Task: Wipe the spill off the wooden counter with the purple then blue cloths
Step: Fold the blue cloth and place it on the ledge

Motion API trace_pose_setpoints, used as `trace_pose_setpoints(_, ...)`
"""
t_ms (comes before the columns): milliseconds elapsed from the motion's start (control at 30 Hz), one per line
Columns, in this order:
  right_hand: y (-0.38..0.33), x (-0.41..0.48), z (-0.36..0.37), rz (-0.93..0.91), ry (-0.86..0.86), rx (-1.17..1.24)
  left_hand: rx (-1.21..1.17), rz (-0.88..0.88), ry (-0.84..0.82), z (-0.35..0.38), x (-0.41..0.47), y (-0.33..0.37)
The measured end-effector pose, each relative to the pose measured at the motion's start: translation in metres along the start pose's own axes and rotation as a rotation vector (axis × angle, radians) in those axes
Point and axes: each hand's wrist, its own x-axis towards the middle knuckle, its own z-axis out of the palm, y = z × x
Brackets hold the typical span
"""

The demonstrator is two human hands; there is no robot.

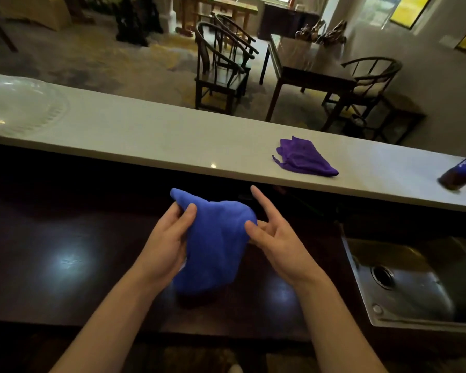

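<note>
Left thumb and fingers (184,214) pinched on upper left corner of blue cloth (215,246). Left hand (164,246) palm turned inward, forearm angled up from near left. Right hand (276,238) fingers spread, index extended toward far side; thumb tip touching cloth's right edge, remaining fingers partly tucked behind it. Contact beyond the thumb: cannot tell. Blue cloth draped between both hands, soft, bunched, lower end hanging just above dark glossy wooden counter (65,238). Purple cloth (304,157) crumpled on pale raised ledge (145,135), far right of hands, well apart. Pepsi bottle (463,170) on ledge at right edge. Steel sink (414,281) set into counter, near right.
</note>
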Motion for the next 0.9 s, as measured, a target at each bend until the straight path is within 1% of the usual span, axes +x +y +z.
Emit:
trace_pose_setpoints(167,-0.001,-0.003,-0.004,-0.087,0.080,-0.116,0.307,0.055,0.099,-0.014,-0.001,-0.006)
trace_pose_setpoints(267,0.001,-0.004,-0.008,-0.101,0.125,-0.161,0.536,0.103,0.223,-0.022,-0.001,-0.009)
trace_pose_setpoints(333,0.003,-0.004,-0.013,-0.094,0.157,-0.200,0.650,0.135,0.262,-0.024,0.002,-0.011)
trace_pose_setpoints(367,0.003,-0.004,-0.016,-0.084,0.155,-0.207,0.685,0.149,0.241,-0.025,0.003,-0.012)
trace_pose_setpoints(433,0.003,-0.006,-0.021,-0.048,0.122,-0.226,0.734,0.159,0.139,-0.025,0.004,-0.011)
trace_pose_setpoints(500,0.000,-0.009,-0.027,-0.027,0.088,-0.337,0.841,0.138,0.045,-0.020,0.006,-0.008)
trace_pose_setpoints(567,-0.002,-0.010,-0.030,-0.051,0.092,-0.604,1.063,0.157,0.010,-0.014,0.006,-0.003)
trace_pose_setpoints(633,-0.008,-0.009,-0.035,-0.151,0.132,-0.891,1.305,0.279,-0.038,-0.005,0.012,0.004)
trace_pose_setpoints(700,-0.017,-0.006,-0.038,-0.225,0.161,-1.007,1.417,0.361,-0.099,0.004,0.019,0.013)
trace_pose_setpoints(800,-0.029,-0.001,-0.047,-0.232,0.198,-1.022,1.420,0.382,-0.150,0.012,0.034,0.028)
trace_pose_setpoints(900,-0.046,0.008,-0.056,-0.196,0.205,-0.913,1.272,0.338,-0.189,0.019,0.052,0.040)
